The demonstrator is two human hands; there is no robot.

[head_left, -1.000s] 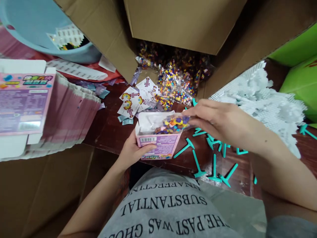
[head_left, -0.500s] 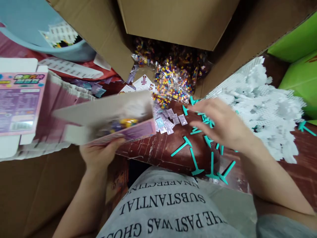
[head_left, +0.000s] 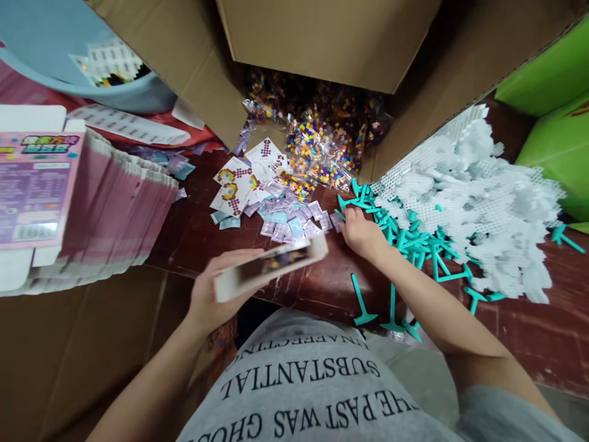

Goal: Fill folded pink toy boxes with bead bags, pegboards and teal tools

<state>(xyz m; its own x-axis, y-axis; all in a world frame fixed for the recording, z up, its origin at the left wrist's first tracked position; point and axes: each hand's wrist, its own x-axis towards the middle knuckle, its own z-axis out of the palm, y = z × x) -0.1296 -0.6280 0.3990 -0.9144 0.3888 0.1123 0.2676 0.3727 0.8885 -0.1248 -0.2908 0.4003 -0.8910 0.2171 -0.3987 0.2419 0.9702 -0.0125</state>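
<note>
Left fingers (head_left: 239, 258) closed around a small box (head_left: 270, 266), held tilted above the table edge (head_left: 202, 245). Right hand (head_left: 361, 232) down on the table among small sachets (head_left: 294, 220) and teal tools (head_left: 405, 239); fingers curled, grip impossible to tell. Beyond: pattern cards (head_left: 234, 184), bead bags (head_left: 322, 153), white grids (head_left: 478, 196). Far left, flat cartons (head_left: 92, 209).

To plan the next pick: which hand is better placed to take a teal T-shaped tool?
Right hand: it already touches the teal T-shaped tools. Left hand holds the small box.
</note>
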